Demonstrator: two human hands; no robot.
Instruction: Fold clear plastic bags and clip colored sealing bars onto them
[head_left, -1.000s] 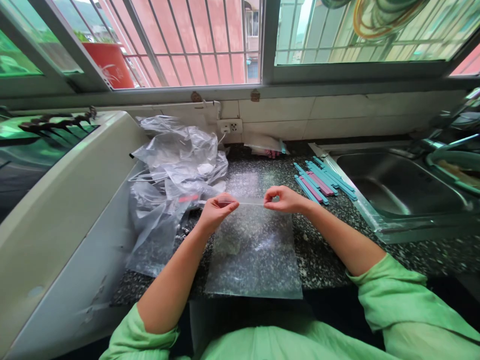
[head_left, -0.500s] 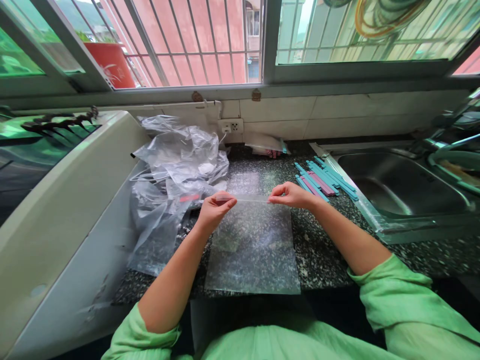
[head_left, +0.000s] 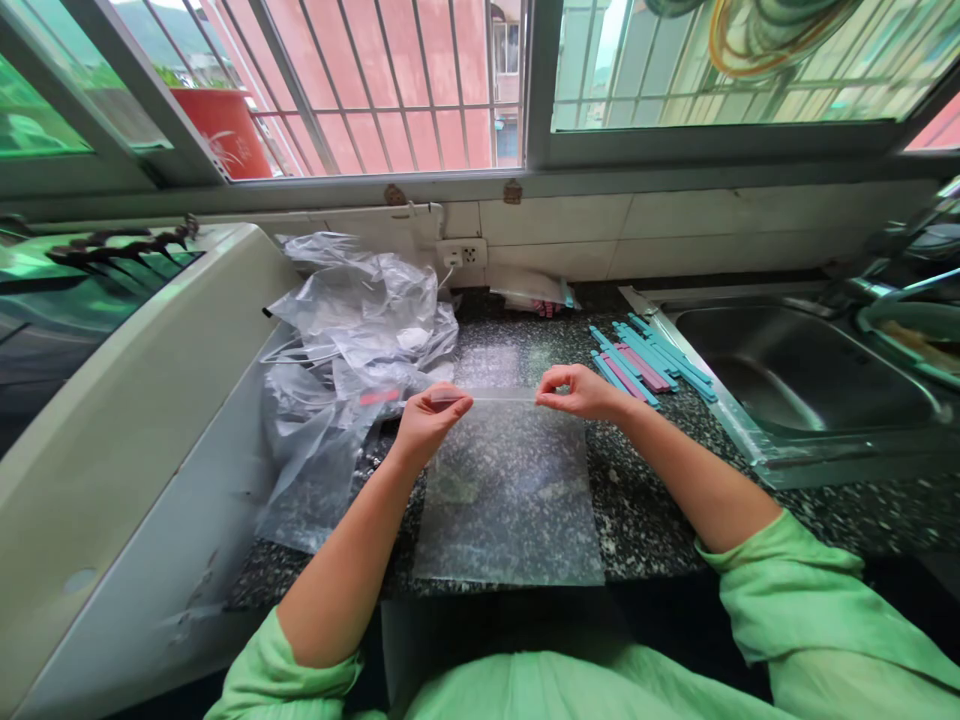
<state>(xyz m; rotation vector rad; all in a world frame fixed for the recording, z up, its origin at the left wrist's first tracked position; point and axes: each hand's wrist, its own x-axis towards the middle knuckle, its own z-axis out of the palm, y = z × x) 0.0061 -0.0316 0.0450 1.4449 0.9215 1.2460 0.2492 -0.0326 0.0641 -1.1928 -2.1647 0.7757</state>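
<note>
A clear flat plastic bag lies over the speckled counter, its far edge lifted and stretched between my two hands. My left hand pinches that edge near its left corner, thumb against the fingers. At the right end, my right hand pinches the same edge between thumb and fingertips. Just beyond my right hand is a loose pile of teal and pink strips. Crumpled clear plastic bags heap up to the left of my left hand, with a small red patch showing among them.
A steel sink is set into the counter at the right. By the wall lies a clear packet with pink pieces inside, near a wall socket. The stove stands higher on the left.
The plastic bag's near end has shifted very slightly right. Both hands keep their pinch on its far edge, almost in the same place.
</note>
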